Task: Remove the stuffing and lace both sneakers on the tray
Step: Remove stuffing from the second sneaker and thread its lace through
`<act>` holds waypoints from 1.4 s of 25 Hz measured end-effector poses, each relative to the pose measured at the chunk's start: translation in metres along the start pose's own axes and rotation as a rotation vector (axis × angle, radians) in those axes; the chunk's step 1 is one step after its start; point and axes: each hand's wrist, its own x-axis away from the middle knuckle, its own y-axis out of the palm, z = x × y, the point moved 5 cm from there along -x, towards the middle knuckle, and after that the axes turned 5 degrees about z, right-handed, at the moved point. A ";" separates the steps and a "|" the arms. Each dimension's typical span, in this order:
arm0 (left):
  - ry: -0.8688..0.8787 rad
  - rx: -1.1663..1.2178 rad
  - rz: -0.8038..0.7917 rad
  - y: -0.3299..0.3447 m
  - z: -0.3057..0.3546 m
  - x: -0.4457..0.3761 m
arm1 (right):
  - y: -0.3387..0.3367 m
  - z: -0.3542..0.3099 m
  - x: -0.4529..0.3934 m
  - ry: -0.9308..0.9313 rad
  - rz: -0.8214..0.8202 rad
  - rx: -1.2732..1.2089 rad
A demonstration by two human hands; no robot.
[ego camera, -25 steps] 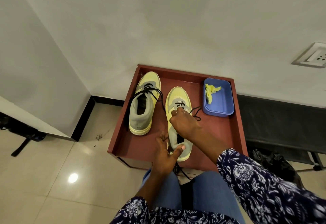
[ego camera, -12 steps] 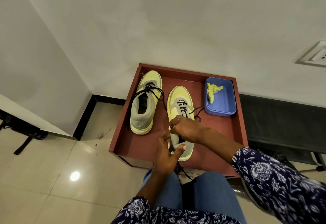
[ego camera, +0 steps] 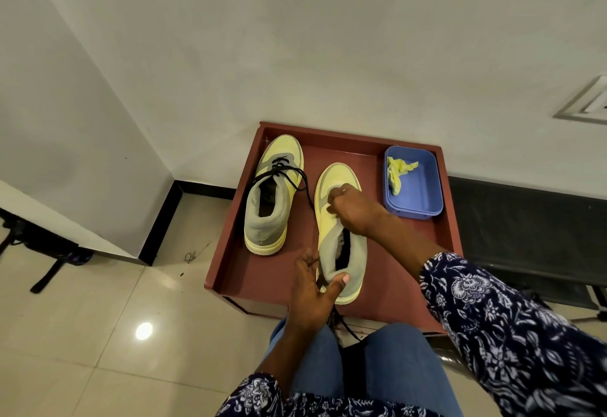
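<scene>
Where white walls meet | red tray (ego camera: 230, 272) on pale tiled floor (ego camera: 98, 334)

head view: single wide-angle camera on the person's head | faces forward and steeply down | near: lap and both forearms at bottom edge | middle: red tray (ego camera: 226, 262) on the floor against the wall | far: white wall fills upper half | no second view
</scene>
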 end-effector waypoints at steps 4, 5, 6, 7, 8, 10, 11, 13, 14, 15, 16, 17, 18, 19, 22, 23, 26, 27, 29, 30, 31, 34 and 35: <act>0.006 0.017 -0.002 0.000 0.000 0.001 | -0.009 0.020 0.019 0.215 0.128 -0.246; 0.006 0.017 -0.001 0.000 0.001 0.001 | -0.007 0.023 0.026 0.260 0.152 -0.331; 0.001 0.015 0.001 0.001 0.001 0.001 | -0.005 0.024 0.032 0.300 0.179 -0.404; -0.004 0.018 0.002 0.001 0.002 0.002 | -0.002 0.025 0.037 0.346 0.212 -0.471; -0.005 0.020 0.003 0.002 0.002 0.002 | 0.000 0.026 0.043 0.394 0.252 -0.542; 0.008 0.014 -0.001 0.003 0.006 0.002 | 0.003 0.024 0.053 0.461 0.329 -0.673; 0.018 0.003 0.001 0.003 0.007 0.002 | 0.005 0.022 0.057 0.479 0.357 -0.717; 0.034 -0.012 0.009 0.002 0.010 0.002 | 0.011 0.019 0.063 0.520 0.389 -0.796; 0.037 -0.021 0.012 0.003 0.011 0.003 | 0.015 0.019 0.066 0.549 0.399 -0.840; 0.040 -0.024 0.010 0.003 0.012 0.003 | 0.018 0.019 0.069 0.578 0.406 -0.878; 0.041 -0.026 0.008 0.004 0.012 0.004 | 0.021 0.018 0.072 0.602 0.415 -0.905; 0.046 -0.023 0.003 0.004 0.014 0.004 | 0.023 0.018 0.076 0.622 0.422 -0.923; 0.050 -0.021 0.002 0.004 0.015 0.005 | 0.025 0.017 0.080 0.635 0.431 -0.940; 0.055 -0.022 0.003 0.005 0.016 0.006 | 0.027 0.016 0.084 0.646 0.441 -0.951; 0.059 -0.036 0.028 0.005 0.018 0.006 | 0.032 0.012 0.097 0.662 0.460 -0.955; 0.046 -0.032 0.038 0.004 0.018 0.006 | 0.033 0.011 0.102 0.669 0.468 -0.966; 0.027 -0.014 0.017 0.004 0.021 0.007 | 0.037 0.007 0.113 0.695 0.485 -0.996; 0.015 -0.006 0.009 0.004 0.023 0.007 | 0.038 0.006 0.116 0.707 0.478 -1.011; -0.048 0.017 0.019 0.000 0.021 0.005 | 0.043 0.005 0.118 0.731 0.445 -1.072; -0.094 0.006 0.037 -0.003 0.020 0.002 | 0.045 0.004 0.119 0.747 0.435 -1.118; -0.153 -0.008 0.074 -0.008 0.017 -0.003 | 0.047 0.003 0.121 0.774 0.435 -1.172; -0.432 0.101 0.235 -0.023 0.020 -0.011 | 0.055 0.001 0.129 0.937 0.521 -1.406; -0.496 0.152 0.280 -0.027 0.024 -0.013 | 0.057 -0.001 0.134 0.987 0.558 -1.495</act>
